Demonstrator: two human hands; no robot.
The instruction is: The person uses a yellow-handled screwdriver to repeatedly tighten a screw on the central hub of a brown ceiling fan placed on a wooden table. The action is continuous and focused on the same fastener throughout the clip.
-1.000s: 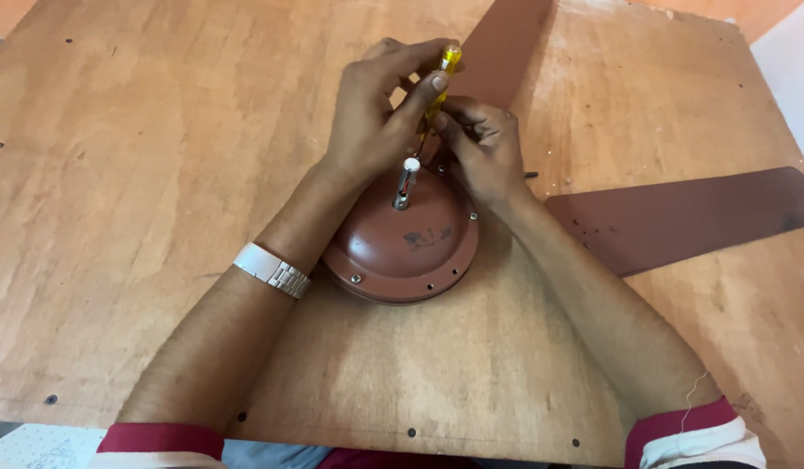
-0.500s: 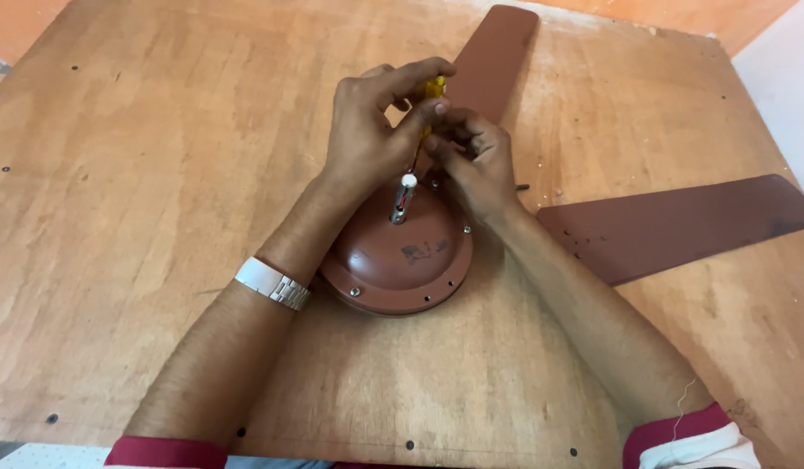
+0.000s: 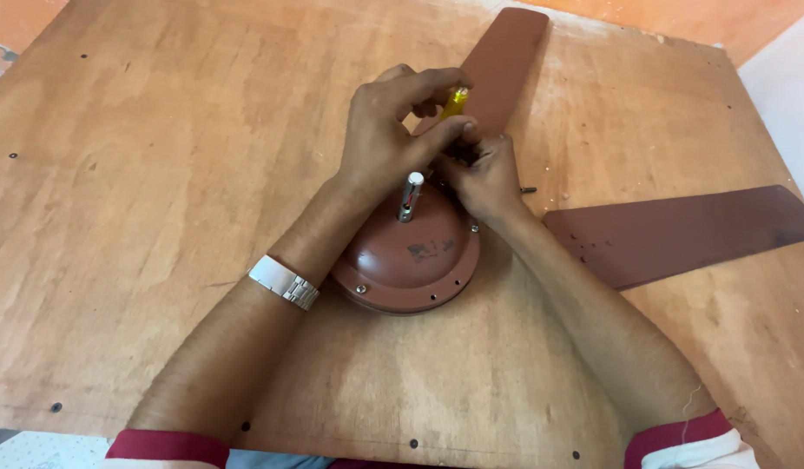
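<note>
A brown ceiling fan motor housing (image 3: 411, 260) lies dome-up on a wide plywood tabletop (image 3: 159, 217), a little right of the middle, with a short metal shaft (image 3: 409, 196) standing upright from its centre. Two brown blades reach away from it: one blade (image 3: 504, 61) runs toward the far edge, the other blade (image 3: 680, 233) stretches out to the right and slightly nearer. Small screws (image 3: 360, 289) dot the housing's rim, and a scuffed patch marks the dome. The left hand (image 3: 389, 135) comes over the far side of the housing, fingers curled closed around a yellow-handled screwdriver (image 3: 455, 102), whose handle pokes up between thumb and forefinger; its tip is hidden behind the hands. The right hand (image 3: 482, 178) sits just beside it, touching the left, its fingers bunched tight at the housing's far right rim where the far blade meets the motor; it seems to pinch something small there, but the fingers cover it and I cannot tell what. A dark little screw or bolt (image 3: 529, 190) lies on the wood just right of that hand. A metal watch (image 3: 285, 281) bands the left wrist, resting near the housing's left edge. The tabletop shows scattered dark screw holes, and orange wall lies beyond its far edge.
</note>
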